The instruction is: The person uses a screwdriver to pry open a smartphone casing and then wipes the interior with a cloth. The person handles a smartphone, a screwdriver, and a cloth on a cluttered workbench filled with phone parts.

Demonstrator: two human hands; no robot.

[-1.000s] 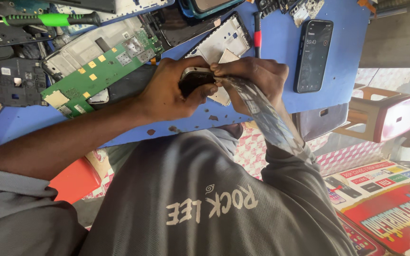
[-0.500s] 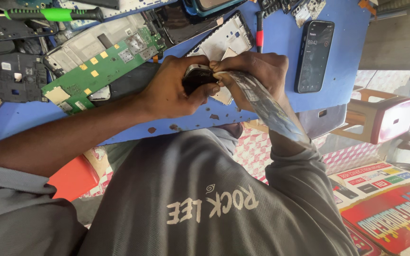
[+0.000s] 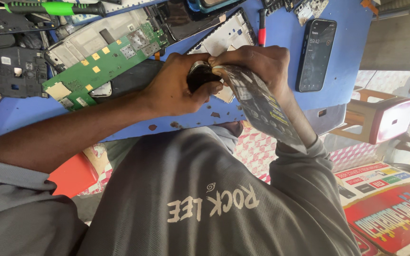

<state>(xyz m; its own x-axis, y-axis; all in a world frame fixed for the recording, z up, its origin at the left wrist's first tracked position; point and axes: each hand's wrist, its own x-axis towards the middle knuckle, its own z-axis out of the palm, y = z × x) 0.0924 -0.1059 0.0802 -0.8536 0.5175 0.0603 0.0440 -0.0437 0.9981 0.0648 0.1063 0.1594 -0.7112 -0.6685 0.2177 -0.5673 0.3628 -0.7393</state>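
Both hands meet over the near edge of the blue worktop (image 3: 338, 52), close to its middle. The left hand (image 3: 176, 87) is curled tightly around a small dark round object (image 3: 200, 76), with the thumb across its lower side, so most of it is hidden and its kind cannot be told. The right hand (image 3: 257, 64) is closed as well, its fingertips pinching the upper end of a long dark flexible strip (image 3: 262, 109) right against the round object; the strip hangs down along the right forearm, past the worktop's near edge, and carries small yellow markings.

Just behind the hands lies a white phone frame (image 3: 228, 35), partly covered by them. Toward the left edge sits a green circuit board (image 3: 100, 66) with yellow pads, and beyond it a silver phone chassis (image 3: 91, 35). A green-handled screwdriver (image 3: 53, 8) lies along the far edge. Near the right edge rests a dark smartphone (image 3: 315, 54) with its screen lit, well apart from the hands. A red-handled tool (image 3: 262, 28) lies between the frame and that phone.
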